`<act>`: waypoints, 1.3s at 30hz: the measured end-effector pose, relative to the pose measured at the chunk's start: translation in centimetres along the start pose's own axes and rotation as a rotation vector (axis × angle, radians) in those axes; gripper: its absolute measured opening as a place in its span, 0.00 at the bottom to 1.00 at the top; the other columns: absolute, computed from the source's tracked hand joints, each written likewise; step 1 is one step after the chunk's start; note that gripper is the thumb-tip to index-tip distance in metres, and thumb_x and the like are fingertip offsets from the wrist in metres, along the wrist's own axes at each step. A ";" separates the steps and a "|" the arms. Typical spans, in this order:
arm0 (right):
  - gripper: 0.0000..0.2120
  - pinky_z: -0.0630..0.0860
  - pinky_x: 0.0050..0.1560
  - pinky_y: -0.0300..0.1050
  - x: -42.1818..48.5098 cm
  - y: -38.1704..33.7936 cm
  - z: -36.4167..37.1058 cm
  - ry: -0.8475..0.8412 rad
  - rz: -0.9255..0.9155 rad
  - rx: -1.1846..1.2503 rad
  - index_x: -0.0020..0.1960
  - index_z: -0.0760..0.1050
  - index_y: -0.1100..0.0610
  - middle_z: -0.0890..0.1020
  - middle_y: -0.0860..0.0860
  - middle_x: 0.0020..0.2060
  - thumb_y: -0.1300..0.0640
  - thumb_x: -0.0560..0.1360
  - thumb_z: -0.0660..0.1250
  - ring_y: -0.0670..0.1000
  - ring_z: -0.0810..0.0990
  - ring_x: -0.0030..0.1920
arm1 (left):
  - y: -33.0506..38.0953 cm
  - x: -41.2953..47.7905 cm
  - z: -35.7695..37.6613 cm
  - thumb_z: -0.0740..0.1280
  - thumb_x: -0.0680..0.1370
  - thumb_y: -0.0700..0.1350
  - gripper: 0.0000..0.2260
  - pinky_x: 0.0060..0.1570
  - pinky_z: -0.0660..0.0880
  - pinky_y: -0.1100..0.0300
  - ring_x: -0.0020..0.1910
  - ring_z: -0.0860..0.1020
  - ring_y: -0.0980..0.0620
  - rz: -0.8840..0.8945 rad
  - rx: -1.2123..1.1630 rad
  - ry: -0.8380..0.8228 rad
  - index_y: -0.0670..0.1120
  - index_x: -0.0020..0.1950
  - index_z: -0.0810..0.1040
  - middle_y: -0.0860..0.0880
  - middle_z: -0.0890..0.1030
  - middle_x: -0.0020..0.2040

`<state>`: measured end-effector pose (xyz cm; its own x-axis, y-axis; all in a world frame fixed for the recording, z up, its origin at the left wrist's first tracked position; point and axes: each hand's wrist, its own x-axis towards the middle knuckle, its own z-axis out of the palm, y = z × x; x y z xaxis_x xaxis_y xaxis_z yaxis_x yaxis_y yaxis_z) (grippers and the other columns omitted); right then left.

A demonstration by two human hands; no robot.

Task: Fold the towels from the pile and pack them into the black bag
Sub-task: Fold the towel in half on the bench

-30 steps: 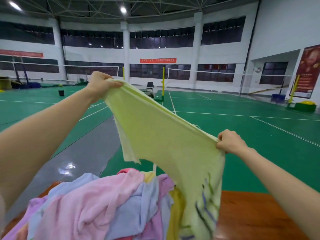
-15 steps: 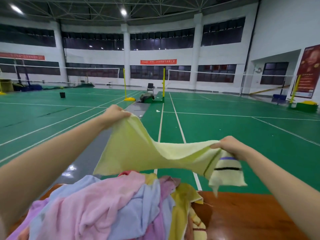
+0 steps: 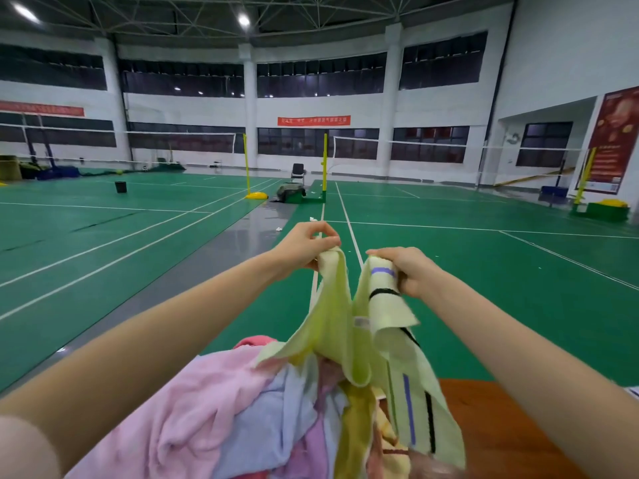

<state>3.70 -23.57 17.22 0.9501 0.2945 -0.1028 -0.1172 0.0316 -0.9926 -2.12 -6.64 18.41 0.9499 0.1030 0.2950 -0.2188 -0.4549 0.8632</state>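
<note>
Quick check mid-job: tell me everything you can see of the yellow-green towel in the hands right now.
The yellow-green towel looks like soft terry with purple and black stripes near its ends. The left hand pinches one top corner, the right hand grips the other, close together, so the cloth hangs doubled in a sagging fold. Its lower part drapes onto the towel pile on the wooden table.

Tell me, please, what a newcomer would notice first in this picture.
First, the yellow towel held up in the middle, pinched at its top by the left hand and the right hand, which are close together. Below it, the pile of pink, blue and yellow towels lies on a wooden table. Behind all this, a green court with white lines fills the hall.
</note>
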 end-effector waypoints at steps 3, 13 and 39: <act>0.09 0.75 0.25 0.35 -0.6 0.1 0.1 -0.088 -0.078 0.165 0.50 0.74 0.63 0.81 0.53 0.30 0.70 0.77 0.57 0.47 0.78 0.26 | -0.5 -0.1 -0.3 0.67 0.76 0.39 0.04 0.34 0.79 0.65 0.33 0.78 0.55 -0.027 -0.088 -0.043 0.43 0.41 0.78 0.46 0.79 0.39; 0.19 0.81 0.36 0.41 -3.0 -1.1 1.1 -0.223 -0.324 0.227 0.62 0.69 0.64 0.78 0.57 0.43 0.77 0.73 0.59 0.51 0.82 0.37 | -0.9 -0.8 -0.6 0.67 0.75 0.34 0.07 0.49 0.77 0.60 0.40 0.79 0.55 0.154 -0.093 -0.055 0.45 0.45 0.81 0.48 0.82 0.41; 0.17 0.75 0.32 0.42 -1.9 1.5 -2.9 0.126 -0.535 -0.524 0.30 0.72 0.59 0.71 0.50 0.28 0.50 0.70 0.74 0.47 0.70 0.31 | 0.8 -0.4 0.1 0.68 0.76 0.47 0.09 0.35 0.65 0.61 0.33 0.69 0.53 0.244 0.218 0.004 0.43 0.42 0.81 0.46 0.74 0.34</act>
<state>2.58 -26.88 15.76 0.8682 0.2546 0.4259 0.4918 -0.3274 -0.8068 -2.67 -7.12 19.00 0.8746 -0.0290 0.4840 -0.3861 -0.6456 0.6589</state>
